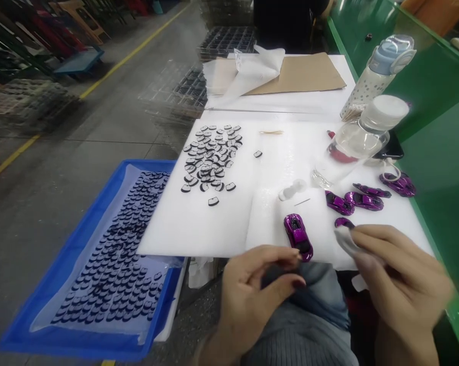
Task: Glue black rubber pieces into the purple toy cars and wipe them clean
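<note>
My right hand (402, 277) pinches a small white piece of cloth or paper (345, 240) between thumb and fingers. Just behind that piece, part of a purple toy car (343, 222) shows; whether it touches the hand, I cannot tell. My left hand (257, 290) hovers at the table's near edge, thumb and index finger apart, with nothing plainly between them. Its index fingertip overlaps the rear of another glossy purple toy car (297, 231), which stands on the white tabletop. More purple toy cars (366, 201) lie at the right, beyond my right hand.
Many small dark-edged pieces (214, 157) lie scattered on the white board (199, 229). A blue tray (61, 284) at the lower left holds rows of similar pieces. A clear bottle (355, 142) and a dotted bottle (370, 84) stand by the green partition (435, 117). Cardboard (309, 73) lies behind.
</note>
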The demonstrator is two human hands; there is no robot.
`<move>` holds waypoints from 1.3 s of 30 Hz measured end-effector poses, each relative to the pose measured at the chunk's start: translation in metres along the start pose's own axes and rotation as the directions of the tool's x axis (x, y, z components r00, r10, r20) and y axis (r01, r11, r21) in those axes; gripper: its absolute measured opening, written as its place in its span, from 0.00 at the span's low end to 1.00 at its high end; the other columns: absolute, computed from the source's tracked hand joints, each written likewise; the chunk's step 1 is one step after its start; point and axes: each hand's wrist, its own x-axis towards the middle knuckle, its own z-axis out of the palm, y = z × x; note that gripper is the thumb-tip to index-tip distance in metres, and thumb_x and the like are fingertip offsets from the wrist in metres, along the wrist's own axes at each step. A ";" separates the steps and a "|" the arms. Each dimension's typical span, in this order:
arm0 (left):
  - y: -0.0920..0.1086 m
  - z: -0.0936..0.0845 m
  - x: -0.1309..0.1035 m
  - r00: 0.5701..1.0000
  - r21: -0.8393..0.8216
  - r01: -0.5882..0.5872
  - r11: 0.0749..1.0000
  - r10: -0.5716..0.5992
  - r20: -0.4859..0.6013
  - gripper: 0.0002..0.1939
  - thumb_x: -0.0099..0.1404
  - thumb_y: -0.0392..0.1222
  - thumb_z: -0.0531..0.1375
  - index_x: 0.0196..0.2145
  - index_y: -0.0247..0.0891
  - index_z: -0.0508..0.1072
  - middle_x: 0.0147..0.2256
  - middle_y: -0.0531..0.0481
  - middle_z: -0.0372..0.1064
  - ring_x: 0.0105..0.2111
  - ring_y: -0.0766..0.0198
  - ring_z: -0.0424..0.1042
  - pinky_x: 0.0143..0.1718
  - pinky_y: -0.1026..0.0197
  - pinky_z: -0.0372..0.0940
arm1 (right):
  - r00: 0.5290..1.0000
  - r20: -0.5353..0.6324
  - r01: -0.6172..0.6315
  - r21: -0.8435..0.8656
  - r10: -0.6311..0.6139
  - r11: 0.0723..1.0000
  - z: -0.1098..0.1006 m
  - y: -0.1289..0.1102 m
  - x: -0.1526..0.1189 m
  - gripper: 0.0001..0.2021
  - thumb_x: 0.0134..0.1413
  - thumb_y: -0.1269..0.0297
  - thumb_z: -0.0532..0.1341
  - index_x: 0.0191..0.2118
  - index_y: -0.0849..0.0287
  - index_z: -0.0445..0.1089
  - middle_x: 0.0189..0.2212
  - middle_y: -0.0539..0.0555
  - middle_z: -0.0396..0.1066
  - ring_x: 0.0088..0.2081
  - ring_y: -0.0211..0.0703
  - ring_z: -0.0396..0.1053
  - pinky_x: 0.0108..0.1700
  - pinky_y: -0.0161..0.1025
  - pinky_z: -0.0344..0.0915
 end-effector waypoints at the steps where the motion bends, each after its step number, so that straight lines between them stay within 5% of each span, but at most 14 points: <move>1: 0.000 -0.001 0.000 0.990 0.216 -0.130 0.968 0.137 -0.016 0.09 0.60 0.37 0.72 0.40 0.45 0.84 0.34 0.51 0.81 0.33 0.63 0.80 0.36 0.65 0.76 | 0.997 0.018 -0.075 0.016 0.075 0.997 0.005 0.003 -0.001 0.10 0.57 0.71 0.67 0.44 0.52 0.79 0.38 0.52 0.76 0.34 0.42 0.75 0.30 0.37 0.72; 4: -0.003 0.002 0.002 0.902 0.625 -0.395 0.674 0.413 0.125 0.11 0.63 0.31 0.68 0.43 0.39 0.81 0.36 0.49 0.79 0.36 0.62 0.78 0.40 0.61 0.76 | 0.978 0.120 -0.177 0.030 0.172 0.984 0.023 0.005 -0.002 0.04 0.59 0.69 0.67 0.40 0.57 0.78 0.34 0.53 0.77 0.33 0.40 0.76 0.31 0.35 0.72; 9: -0.011 0.013 0.006 0.858 0.755 -0.460 0.468 0.454 0.241 0.08 0.66 0.34 0.67 0.44 0.36 0.79 0.35 0.48 0.75 0.34 0.62 0.75 0.37 0.60 0.74 | 0.968 0.155 -0.205 0.045 0.196 0.978 0.034 0.005 -0.004 0.04 0.60 0.69 0.67 0.41 0.60 0.77 0.34 0.53 0.75 0.34 0.37 0.75 0.33 0.33 0.71; 14: -0.012 0.009 0.006 0.901 0.761 -0.391 0.517 0.385 0.202 0.10 0.66 0.38 0.68 0.45 0.35 0.79 0.37 0.48 0.72 0.35 0.64 0.75 0.39 0.62 0.74 | 0.960 0.185 -0.226 0.057 0.212 0.973 0.033 0.009 -0.007 0.05 0.60 0.70 0.67 0.42 0.59 0.77 0.34 0.52 0.73 0.33 0.35 0.72 0.32 0.32 0.69; 23: -0.008 0.008 0.010 0.947 0.755 -0.297 0.585 0.279 0.157 0.09 0.67 0.31 0.63 0.44 0.36 0.79 0.51 0.43 0.74 0.46 0.61 0.76 0.51 0.60 0.73 | 0.943 0.239 -0.248 0.038 0.233 0.968 0.034 0.008 0.001 0.04 0.59 0.71 0.67 0.40 0.58 0.74 0.32 0.50 0.70 0.30 0.33 0.70 0.29 0.31 0.66; 26: -0.007 0.004 0.010 0.952 0.745 -0.302 0.595 0.224 0.207 0.11 0.66 0.34 0.65 0.46 0.38 0.79 0.53 0.44 0.73 0.48 0.60 0.76 0.53 0.58 0.73 | 0.969 0.202 -0.152 0.024 0.144 0.988 0.033 0.012 -0.002 0.05 0.59 0.73 0.66 0.40 0.58 0.73 0.32 0.50 0.70 0.31 0.35 0.70 0.30 0.32 0.67; 28: -0.006 -0.001 0.010 0.949 0.727 -0.316 0.610 0.194 0.250 0.15 0.64 0.34 0.68 0.49 0.39 0.78 0.55 0.45 0.72 0.48 0.59 0.76 0.54 0.57 0.73 | 0.989 0.149 0.020 -0.019 -0.017 1.000 0.034 0.013 -0.008 0.07 0.59 0.74 0.65 0.43 0.59 0.73 0.36 0.53 0.71 0.33 0.36 0.71 0.31 0.32 0.68; 32: -0.007 -0.004 0.008 0.941 0.741 -0.338 0.580 0.220 0.257 0.19 0.63 0.31 0.67 0.51 0.41 0.77 0.56 0.45 0.72 0.49 0.58 0.75 0.54 0.55 0.73 | 0.948 0.180 0.288 -0.129 -0.264 0.949 0.034 0.012 -0.014 0.09 0.59 0.74 0.64 0.46 0.62 0.74 0.41 0.58 0.70 0.35 0.39 0.72 0.33 0.35 0.71; 36: -0.012 -0.002 0.008 0.934 0.751 -0.355 0.556 0.248 0.258 0.17 0.63 0.35 0.69 0.50 0.40 0.77 0.55 0.44 0.73 0.46 0.57 0.76 0.51 0.54 0.75 | 0.969 0.152 0.233 -0.321 -0.192 0.918 0.018 0.026 0.009 0.08 0.58 0.73 0.66 0.44 0.58 0.75 0.38 0.56 0.74 0.32 0.39 0.72 0.32 0.37 0.69; 39: -0.017 0.001 0.008 0.915 0.771 -0.385 0.508 0.323 0.244 0.19 0.64 0.38 0.69 0.52 0.37 0.75 0.53 0.42 0.74 0.49 0.56 0.76 0.51 0.55 0.75 | 0.982 0.104 0.189 -0.503 -0.158 0.843 0.011 0.035 0.026 0.09 0.61 0.69 0.65 0.46 0.55 0.75 0.44 0.58 0.77 0.45 0.54 0.75 0.42 0.47 0.71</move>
